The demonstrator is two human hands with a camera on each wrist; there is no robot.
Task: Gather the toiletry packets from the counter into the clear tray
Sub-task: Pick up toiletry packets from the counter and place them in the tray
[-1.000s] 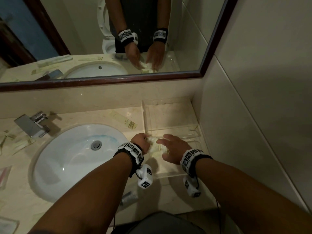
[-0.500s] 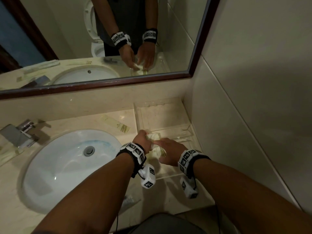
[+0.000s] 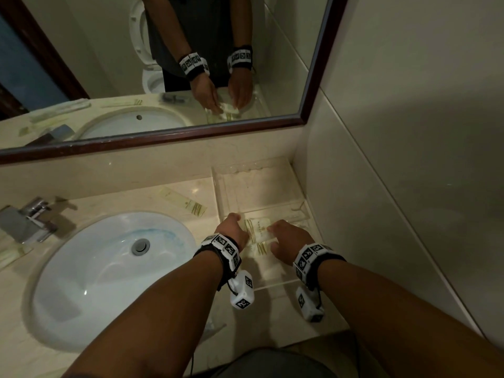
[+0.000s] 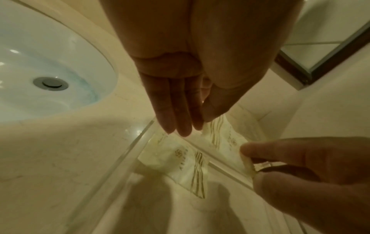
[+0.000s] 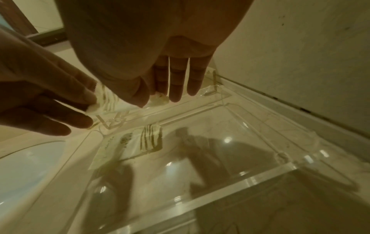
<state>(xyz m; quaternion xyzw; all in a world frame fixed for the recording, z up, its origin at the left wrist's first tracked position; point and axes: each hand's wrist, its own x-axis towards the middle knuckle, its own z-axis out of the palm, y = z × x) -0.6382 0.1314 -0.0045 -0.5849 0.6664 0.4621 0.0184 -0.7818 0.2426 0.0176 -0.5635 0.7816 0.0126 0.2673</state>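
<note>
Both hands are over the tray, and the fingers [image 4: 266, 152] of the right hand [image 3: 289, 240] are pinching the right edge of a cream foil toiletry packet with gold stripes [image 3: 260, 230], thumb below and forefinger on top. The left hand [image 3: 231, 230] has its fingers [image 4: 176, 114] straight and pressed together, thumb alongside, the tips at the packet's left edge; whether they actually nip it, I cannot tell. The packet hangs between the two hands just above the divider wall of the clear acrylic tray [image 3: 297, 186], which sits in the far right corner of the beige marble counter [image 3: 114, 197], against the wall. A second cream striped packet [image 4: 180, 164] lies flat in the tray's near compartment, right under the held one, close to the tray's left wall. Out to the left, another long cream packet with a gold-striped end [image 3: 182, 201] rests on the counter between the tray and the white oval sink basin [image 3: 90, 268], and more pale packets [image 3: 12, 253] sit at the counter's left edge beyond the chrome tap [image 3: 28, 221]. Above it all, the dark wood-framed mirror [image 3: 316, 77] reflects both wrists in their marker bands.
</note>
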